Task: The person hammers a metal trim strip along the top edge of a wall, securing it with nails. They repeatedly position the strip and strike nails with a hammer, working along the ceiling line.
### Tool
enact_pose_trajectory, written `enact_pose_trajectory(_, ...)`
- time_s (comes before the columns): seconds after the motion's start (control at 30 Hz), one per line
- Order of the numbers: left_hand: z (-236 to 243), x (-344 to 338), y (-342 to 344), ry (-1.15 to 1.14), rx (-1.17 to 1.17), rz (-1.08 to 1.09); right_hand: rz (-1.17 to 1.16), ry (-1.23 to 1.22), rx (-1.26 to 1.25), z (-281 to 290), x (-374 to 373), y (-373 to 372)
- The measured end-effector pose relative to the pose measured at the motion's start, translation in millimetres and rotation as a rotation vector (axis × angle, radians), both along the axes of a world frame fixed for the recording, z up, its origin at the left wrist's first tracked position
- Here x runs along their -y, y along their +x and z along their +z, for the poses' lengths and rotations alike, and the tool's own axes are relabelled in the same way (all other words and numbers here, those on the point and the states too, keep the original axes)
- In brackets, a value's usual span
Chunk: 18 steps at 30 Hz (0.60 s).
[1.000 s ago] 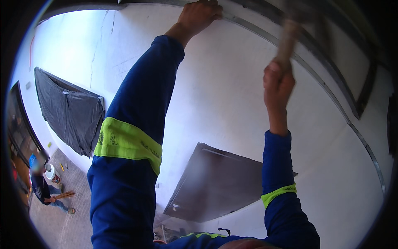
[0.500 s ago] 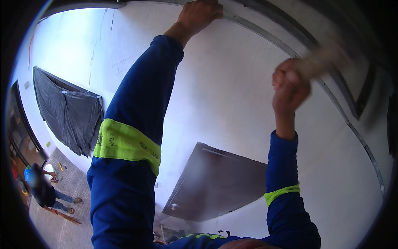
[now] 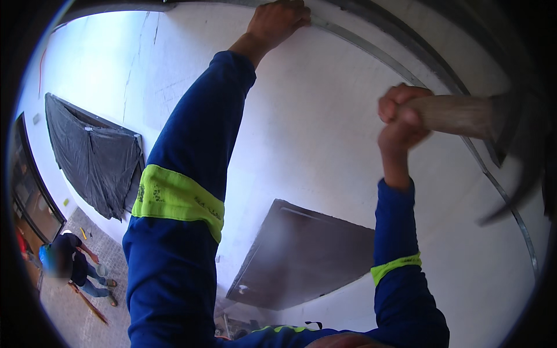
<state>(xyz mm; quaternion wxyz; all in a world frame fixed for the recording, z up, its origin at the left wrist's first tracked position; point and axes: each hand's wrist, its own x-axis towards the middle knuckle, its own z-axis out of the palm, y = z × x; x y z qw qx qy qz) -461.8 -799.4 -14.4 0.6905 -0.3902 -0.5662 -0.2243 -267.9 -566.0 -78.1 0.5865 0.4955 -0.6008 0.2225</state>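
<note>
My left hand (image 3: 278, 24) is raised to the top of the view. Its fingers are curled against a long thin metal strip (image 3: 400, 68) that runs along the white wall (image 3: 313, 127); the fingertips are partly hidden. On the right, my right hand (image 3: 404, 116) is closed around the wooden handle of a hammer (image 3: 458, 115). The hammer lies roughly sideways, its dark curved head slightly blurred at the far right. That head overlaps the strip in the view; whether they touch I cannot tell.
A dark-covered opening (image 3: 96, 153) is in the wall at left, and a grey panel (image 3: 307, 255) lies lower in the middle. Dark frame bars (image 3: 406, 36) cross the upper right. Down on the paved floor (image 3: 78, 307), a person (image 3: 72, 255) holds a broom (image 3: 93, 307).
The hammer, smeared by motion before, has tipped lower and now shows its head clearly. My left hand has stayed at the strip. The person below has bent and shifted, and the broom has swung.
</note>
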Motion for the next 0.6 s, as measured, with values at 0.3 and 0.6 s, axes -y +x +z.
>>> enact_pose_trajectory(0.3, 0, 0, 1, 0.002, 0.003, -0.057, -0.742, -0.165, 0.283, -63, -45, 10)
enact_pose_trajectory(0.6, 2, -1, 3, -0.044, 0.035, 0.051, -0.844, -0.559, 0.393, -172, -162, 61)
